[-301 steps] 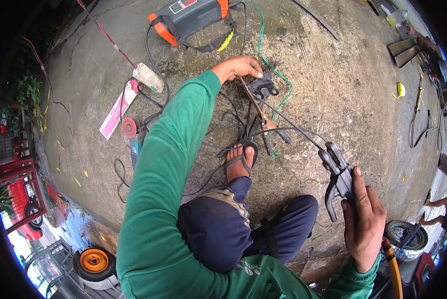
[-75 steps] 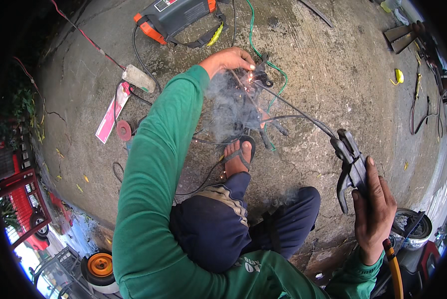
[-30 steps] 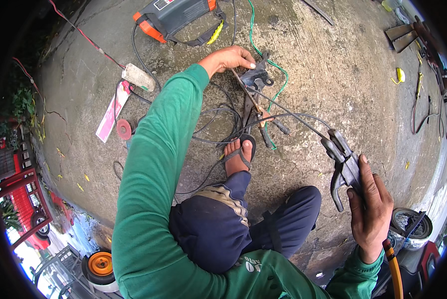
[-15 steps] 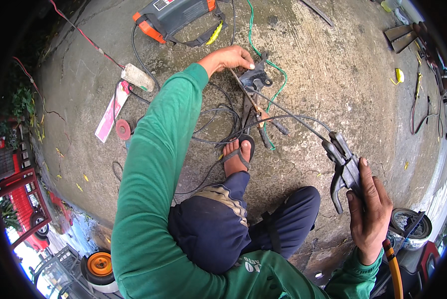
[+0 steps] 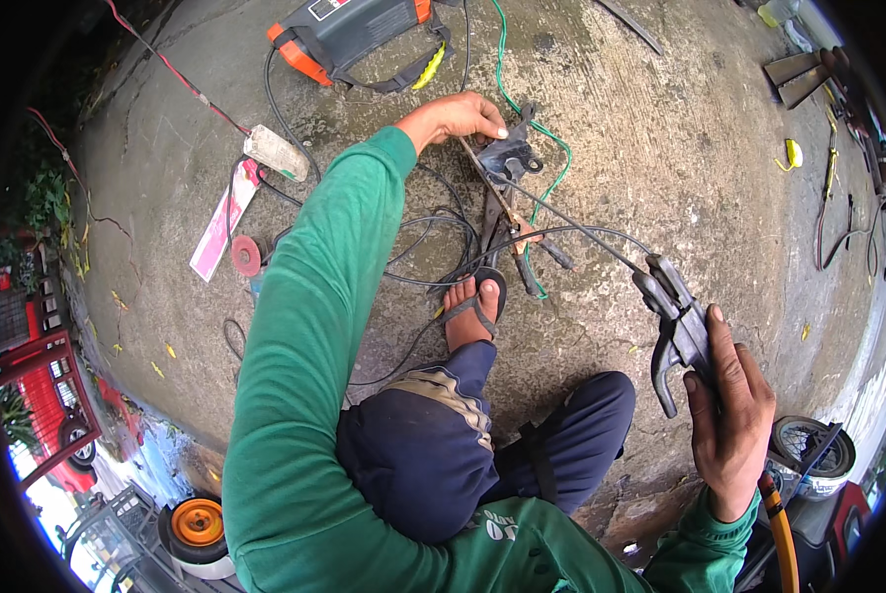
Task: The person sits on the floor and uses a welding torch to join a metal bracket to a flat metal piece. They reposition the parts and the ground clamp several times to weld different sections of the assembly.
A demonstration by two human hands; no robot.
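Right hand (image 5: 729,415) grip clenched on electrode holder (image 5: 675,321), left hand (image 5: 458,117) steadying metal strip (image 5: 487,183), smoke gone.

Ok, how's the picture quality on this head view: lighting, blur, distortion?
Head view: even daylight, soft shadows, no harsh glare on the concrete floor; strong fisheye bending and a black rim at the corners; the left hand and the right hand on the electrode holder are sharp, without motion blur.
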